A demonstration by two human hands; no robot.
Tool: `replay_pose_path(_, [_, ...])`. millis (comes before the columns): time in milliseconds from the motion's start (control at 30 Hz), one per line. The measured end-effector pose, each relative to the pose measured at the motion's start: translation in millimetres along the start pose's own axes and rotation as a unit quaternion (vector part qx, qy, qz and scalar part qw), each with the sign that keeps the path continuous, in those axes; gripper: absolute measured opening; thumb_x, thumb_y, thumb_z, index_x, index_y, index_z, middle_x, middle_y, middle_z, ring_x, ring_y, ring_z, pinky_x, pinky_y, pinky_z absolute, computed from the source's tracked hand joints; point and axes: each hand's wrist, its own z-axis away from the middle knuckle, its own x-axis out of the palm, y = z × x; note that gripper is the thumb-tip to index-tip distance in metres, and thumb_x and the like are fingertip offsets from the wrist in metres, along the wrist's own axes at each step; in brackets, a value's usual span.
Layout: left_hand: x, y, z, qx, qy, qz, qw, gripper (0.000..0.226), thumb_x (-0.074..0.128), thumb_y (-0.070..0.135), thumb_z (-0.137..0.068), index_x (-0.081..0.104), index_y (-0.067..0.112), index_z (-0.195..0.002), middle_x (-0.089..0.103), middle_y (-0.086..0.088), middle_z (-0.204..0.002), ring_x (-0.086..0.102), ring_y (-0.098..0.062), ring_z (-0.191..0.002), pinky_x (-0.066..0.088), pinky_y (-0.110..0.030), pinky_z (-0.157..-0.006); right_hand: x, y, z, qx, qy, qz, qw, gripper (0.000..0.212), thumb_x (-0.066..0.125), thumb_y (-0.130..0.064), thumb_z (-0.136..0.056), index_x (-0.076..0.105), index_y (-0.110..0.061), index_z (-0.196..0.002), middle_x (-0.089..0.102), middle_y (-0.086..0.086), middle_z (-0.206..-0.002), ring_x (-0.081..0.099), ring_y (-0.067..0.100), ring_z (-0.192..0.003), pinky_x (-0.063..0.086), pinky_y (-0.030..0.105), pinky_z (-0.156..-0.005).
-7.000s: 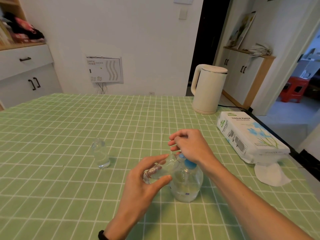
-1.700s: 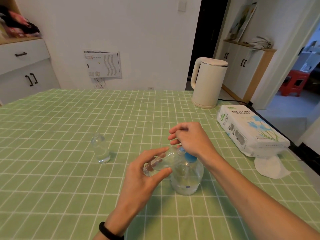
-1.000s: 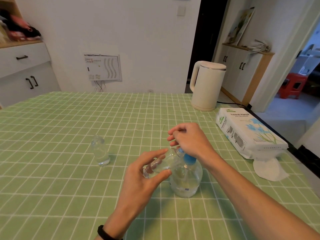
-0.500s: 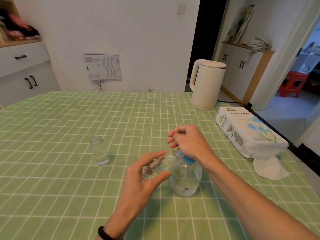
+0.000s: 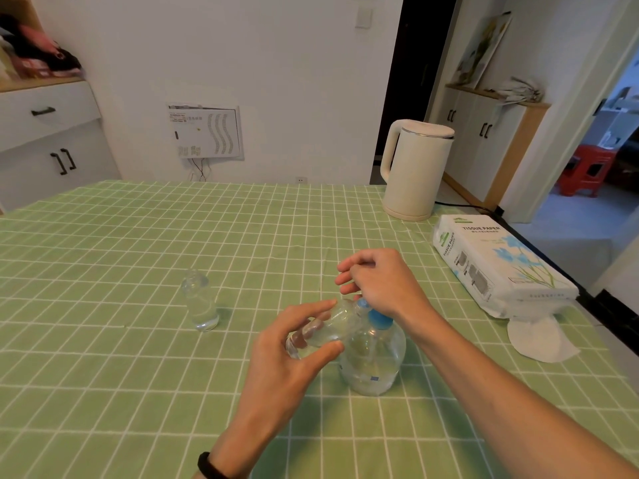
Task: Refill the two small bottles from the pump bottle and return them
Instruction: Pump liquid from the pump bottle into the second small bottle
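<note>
A clear pump bottle with a blue pump head stands on the green checked tablecloth near the middle. My left hand grips a small clear bottle, tilted on its side with its mouth at the blue nozzle. My right hand rests on top of the pump head, its fingers loosely curled; the pump top is hidden under it. A second small clear bottle stands upright and uncapped to the left, with a little liquid at its bottom.
A cream electric kettle stands at the back right, its cord running off the table. A pack of tissue paper lies along the right edge with a loose tissue in front of it. Cabinets stand beyond both sides.
Both hands stay on the pump bottle and the tilted small bottle throughout. Only the camera view shifts slightly.
</note>
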Motion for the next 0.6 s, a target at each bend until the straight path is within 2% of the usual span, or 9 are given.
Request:
replay_pose_path(167, [1,-1,2,0.003,0.0,0.007,1.0,0.051,0.091,0.006,-0.078,0.078,0.032,-0.12,0.079,0.011,-0.115,0.074,-0.008,-0.114,0.057,-0.02,-0.096,3,4,0,0.005,-0.001,-0.007,1.0,0.033,0.047,-0.001,-0.097,0.075,-0.017,-0.09,0.08,-0.001,-0.083,0.076,0.008,-0.071,0.058,0.026,-0.068])
replay_pose_path(600, [-1,7,1,0.009,-0.002,0.002,1.0,0.051,0.09,0.008,-0.08,0.077,0.033,-0.122,0.079,0.012,-0.117,0.073,-0.011,-0.115,0.059,-0.03,-0.099,-2,-9,1,-0.034,0.004,0.034,0.999,0.023,0.055,-0.012,-0.099,0.075,-0.022,-0.091,0.08,-0.006,-0.082,0.077,0.008,-0.073,0.063,0.03,-0.072])
